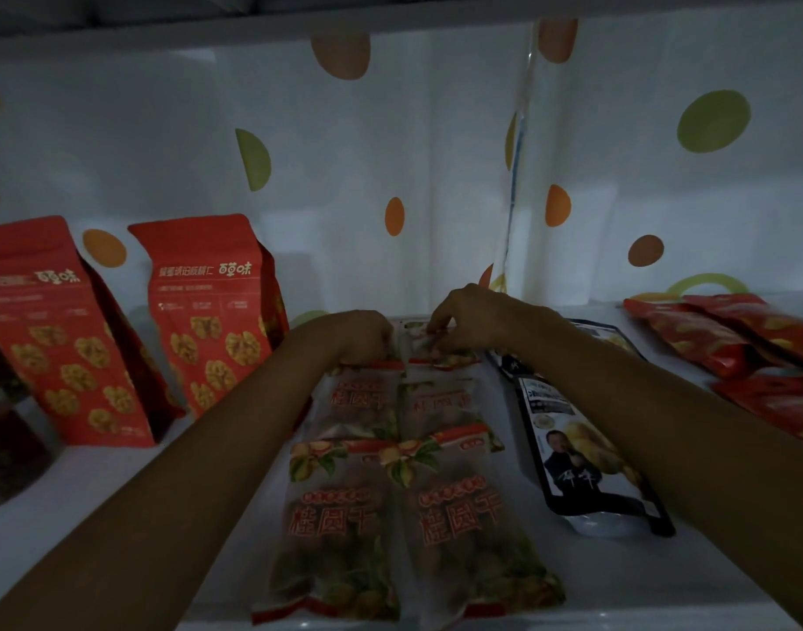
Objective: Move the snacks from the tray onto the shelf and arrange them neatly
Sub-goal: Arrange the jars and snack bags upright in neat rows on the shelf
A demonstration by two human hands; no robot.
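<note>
Several clear dried-fruit snack bags with red lettering lie flat in two columns on the white shelf (pixel 117 503). Two front bags (pixel 340 526) (pixel 468 530) sit side by side; more bags (pixel 368 398) overlap behind them. My left hand (pixel 368 334) reaches to the back of the left column, fingers curled at a bag's top edge. My right hand (pixel 472 321) pinches the top of the rearmost right bag (pixel 429 346). The tray is out of view.
Two tall red walnut boxes (pixel 58 348) (pixel 217 321) stand at the left. A dark jar (pixel 8 453) sits at the far left. A black pouch (pixel 582 453) lies right of the bags; red packets (pixel 746 343) lie at the far right. A dotted white curtain (pixel 390 152) backs the shelf.
</note>
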